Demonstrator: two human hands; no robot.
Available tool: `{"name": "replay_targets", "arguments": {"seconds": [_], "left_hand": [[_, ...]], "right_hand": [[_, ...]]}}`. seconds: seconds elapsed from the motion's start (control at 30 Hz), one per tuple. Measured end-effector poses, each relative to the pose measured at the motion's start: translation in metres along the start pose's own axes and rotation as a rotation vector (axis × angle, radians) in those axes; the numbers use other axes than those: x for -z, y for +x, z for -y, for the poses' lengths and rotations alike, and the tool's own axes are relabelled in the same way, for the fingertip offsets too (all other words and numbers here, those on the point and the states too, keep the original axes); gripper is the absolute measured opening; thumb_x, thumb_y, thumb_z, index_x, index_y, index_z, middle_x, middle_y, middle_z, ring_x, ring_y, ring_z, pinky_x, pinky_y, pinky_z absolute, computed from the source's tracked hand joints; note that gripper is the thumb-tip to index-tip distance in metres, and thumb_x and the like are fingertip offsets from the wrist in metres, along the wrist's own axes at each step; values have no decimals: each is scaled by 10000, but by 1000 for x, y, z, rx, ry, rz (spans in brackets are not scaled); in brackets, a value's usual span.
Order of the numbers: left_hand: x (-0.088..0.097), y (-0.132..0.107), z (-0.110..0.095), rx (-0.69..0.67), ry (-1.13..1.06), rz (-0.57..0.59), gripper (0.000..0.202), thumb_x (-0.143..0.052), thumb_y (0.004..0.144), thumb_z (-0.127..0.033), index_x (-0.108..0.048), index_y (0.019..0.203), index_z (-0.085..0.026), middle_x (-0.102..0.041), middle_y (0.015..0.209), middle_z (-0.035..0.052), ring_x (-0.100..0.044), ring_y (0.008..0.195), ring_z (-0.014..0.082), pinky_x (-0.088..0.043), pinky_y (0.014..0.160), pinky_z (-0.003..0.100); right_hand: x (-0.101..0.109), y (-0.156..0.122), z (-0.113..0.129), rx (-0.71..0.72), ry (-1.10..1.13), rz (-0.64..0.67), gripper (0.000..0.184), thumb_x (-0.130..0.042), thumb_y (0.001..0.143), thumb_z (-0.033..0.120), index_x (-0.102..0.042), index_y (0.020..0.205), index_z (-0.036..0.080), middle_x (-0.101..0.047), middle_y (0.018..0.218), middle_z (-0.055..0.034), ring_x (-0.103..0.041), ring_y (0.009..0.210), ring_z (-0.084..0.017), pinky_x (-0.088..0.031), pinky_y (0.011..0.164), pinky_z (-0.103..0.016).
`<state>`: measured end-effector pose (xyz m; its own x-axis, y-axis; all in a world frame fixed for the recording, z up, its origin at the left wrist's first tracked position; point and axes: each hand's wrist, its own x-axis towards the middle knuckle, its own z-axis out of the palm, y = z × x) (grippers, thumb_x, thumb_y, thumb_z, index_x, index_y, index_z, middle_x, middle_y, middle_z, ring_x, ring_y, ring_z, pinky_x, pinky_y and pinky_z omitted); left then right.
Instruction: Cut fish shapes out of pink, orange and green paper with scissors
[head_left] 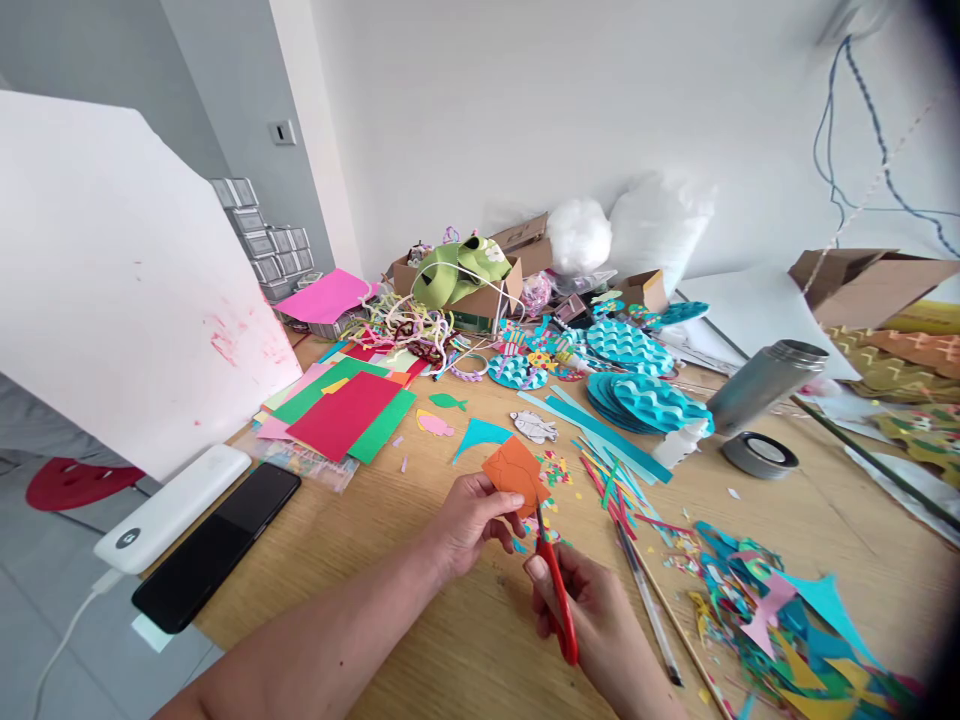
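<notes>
My left hand [474,522] pinches the lower edge of a small orange paper piece [514,470], which has a drawn outline on it. In my right hand [592,605] is a pair of scissors [556,590] with red handles. Their blades meet the lower right edge of the orange paper; how far they are parted is hard to see. Just beyond lie a blue paper scrap [480,434], a white fish cutout [534,427] with dark lines, a pink and yellow fish cutout [435,423] and a green fish cutout [448,401].
Coloured paper sheets [345,415] are stacked at left, near a black phone [217,545] and white power bank [172,508]. Paper scraps [795,620], a pen [649,600] and a thin stick lie right. Farther back are a metal flask [769,385], glue bottle [681,442] and blue discs [652,402].
</notes>
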<state>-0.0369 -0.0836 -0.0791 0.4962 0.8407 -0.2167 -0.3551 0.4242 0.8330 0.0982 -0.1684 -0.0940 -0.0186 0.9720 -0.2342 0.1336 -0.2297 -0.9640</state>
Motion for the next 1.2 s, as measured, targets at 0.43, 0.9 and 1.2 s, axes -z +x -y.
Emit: {"name": "replay_targets", "arguments": {"seconds": [0.43,0.9,1.2], "left_hand": [[3,1,2,38,45,-8,343,-753,604,-362,-638,799,-105,-599,657,21,-536,498,97,-378,373,184],[0,-1,3,21,79,-35,290,-747,590,-348,-645,727,-114,-589,629,13,-519,487,95,-359,380,191],[1,0,6,1,102,-21,233,-720,616,-321,-651,694,-112,-584,603,10,-516,466,94,-388,360,193]], "right_hand": [[0,0,-1,-17,15,40,492,-624,762,643,-519,677,169,-535,488,25,-494,390,-103,-322,392,-198],[1,-2,7,-64,32,68,524,-604,747,688,-527,725,170,-565,537,13,-524,443,-121,-323,420,-213],[1,-1,6,-75,39,68,575,-569,743,735,-553,764,160,-558,530,17,-516,425,-111,-320,416,-209]]}}
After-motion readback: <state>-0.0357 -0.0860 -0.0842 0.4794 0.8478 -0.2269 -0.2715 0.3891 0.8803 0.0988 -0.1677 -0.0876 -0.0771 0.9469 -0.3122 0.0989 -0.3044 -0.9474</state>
